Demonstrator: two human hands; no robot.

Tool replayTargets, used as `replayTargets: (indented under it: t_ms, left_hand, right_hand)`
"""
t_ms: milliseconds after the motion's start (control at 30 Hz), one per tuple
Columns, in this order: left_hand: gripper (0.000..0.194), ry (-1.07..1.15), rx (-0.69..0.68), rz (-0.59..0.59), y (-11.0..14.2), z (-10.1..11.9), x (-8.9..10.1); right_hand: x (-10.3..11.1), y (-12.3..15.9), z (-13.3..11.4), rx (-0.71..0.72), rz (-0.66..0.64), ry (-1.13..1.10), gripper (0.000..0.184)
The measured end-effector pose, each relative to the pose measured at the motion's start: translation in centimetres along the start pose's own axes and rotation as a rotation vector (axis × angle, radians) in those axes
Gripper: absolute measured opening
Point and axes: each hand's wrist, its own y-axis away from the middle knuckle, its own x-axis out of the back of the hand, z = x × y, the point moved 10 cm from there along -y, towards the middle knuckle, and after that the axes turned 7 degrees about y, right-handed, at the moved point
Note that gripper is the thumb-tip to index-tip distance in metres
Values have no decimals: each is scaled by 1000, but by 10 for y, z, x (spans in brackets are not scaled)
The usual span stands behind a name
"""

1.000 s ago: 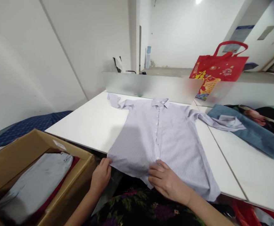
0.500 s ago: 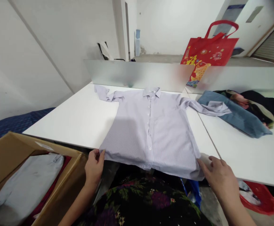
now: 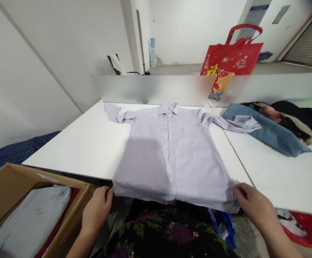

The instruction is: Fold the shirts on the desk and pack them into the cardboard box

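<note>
A pale lilac striped button-up shirt (image 3: 169, 154) lies front-up on a white table (image 3: 91, 143), collar away from me and sleeves spread out. Its hem hangs slightly over the near table edge. My left hand (image 3: 96, 210) pinches the hem's left corner. My right hand (image 3: 254, 206) grips the hem's right corner. Both hands pull the bottom edge taut towards me.
A cardboard box (image 3: 24, 211) with folded grey and red clothes stands at my lower left. A blue garment (image 3: 268, 132) and dark clothes (image 3: 298, 118) lie on the right. A red tote bag (image 3: 231, 68) stands behind a frosted divider (image 3: 150, 89). A red bag (image 3: 303, 229) sits under the table.
My right hand moved from the middle of the hem out to its right corner. The shirt's bottom edge is now stretched straight, and my view shifted slightly right.
</note>
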Motion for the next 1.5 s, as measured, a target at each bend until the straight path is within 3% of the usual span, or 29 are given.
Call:
replayTargets:
  t_ms: [100,200,300,367,433,533,633,767,900,1100,1333,1433,1500]
  left_hand:
    - [28,39,-255,136,-10,46,24]
    - [29,122,-595,27,-26,116,11]
    - [41,73,-895,-218,-40,187,-38]
    - [53,13,-1023,-353,-51,221,-75]
    - [63,-28,-1060,-419,-68,240,-106]
    - [65,-49,-949,-351,-109,246,-128]
    - [61,-50,-836,-264,-135,237,-130]
    - [62,-44,-839,-240,-136,234,-129]
    - [63,-34,-834,-241,-135,235,-129]
    - [69,-15,-819,-307,-141,230,-131]
    - [73,-48,-852,-343,-132,222,-140]
    - [71,-76,-857,-323,-131,222,-140]
    - [70,-97,-860,-315,-131,222,-139]
  right_hand:
    - [4,-8,6,-1,-34,36,27]
    - [34,-32,-16,19,46,32,31]
    - [62,-71,-93,224,131,-122,27]
    - [60,-103,-155,370,69,-213,25]
    - [46,-142,-207,436,0,-218,24]
    - [21,-204,-263,438,-39,-157,25]
    - [0,-260,-296,395,-30,-129,31]
    - [-17,-315,-326,356,2,-101,37]
    - [-33,-350,-349,305,-8,-39,30]
    - [-42,-375,-366,261,-3,32,22]
    - [-29,-386,-351,280,68,-15,26]
    - [-24,-374,-343,275,85,-46,34]
    - [-18,-350,-335,282,130,-60,40]
